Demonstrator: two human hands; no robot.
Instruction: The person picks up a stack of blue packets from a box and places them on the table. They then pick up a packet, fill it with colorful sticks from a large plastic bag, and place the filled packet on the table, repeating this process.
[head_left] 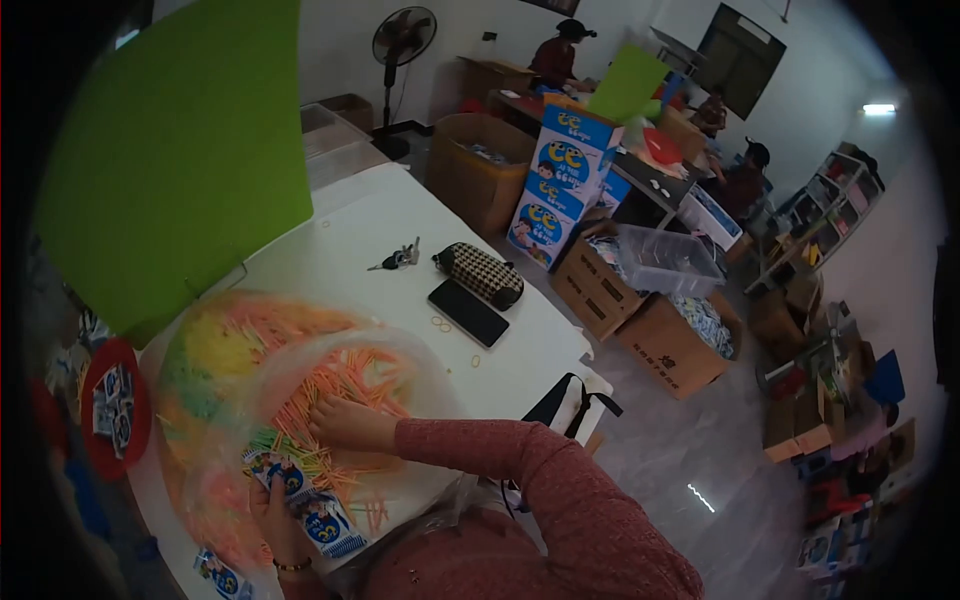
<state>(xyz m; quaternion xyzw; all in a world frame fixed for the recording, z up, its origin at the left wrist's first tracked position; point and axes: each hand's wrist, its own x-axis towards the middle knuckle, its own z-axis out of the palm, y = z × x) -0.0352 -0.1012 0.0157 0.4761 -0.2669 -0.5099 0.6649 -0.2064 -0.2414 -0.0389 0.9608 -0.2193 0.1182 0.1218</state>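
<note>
A large clear plastic bag (262, 372) full of thin colored sticks lies open on the white table (360, 225). My right hand (350, 424) reaches into it, resting on the orange and green sticks (318, 400); its fingertips are hidden among them. Near the table's front edge, my left hand (272, 510) is closed on blue and white packets (326, 522), thumb on top. Another such packet (222, 575) lies at the lower left.
Keys (400, 256), a checked pouch (482, 274), a black phone (468, 312) and rubber bands (441, 324) lie farther back. A green panel (180, 160) stands left, beside a red basin (115, 410) of packets. Cardboard boxes (670, 350) stand right; several people work behind.
</note>
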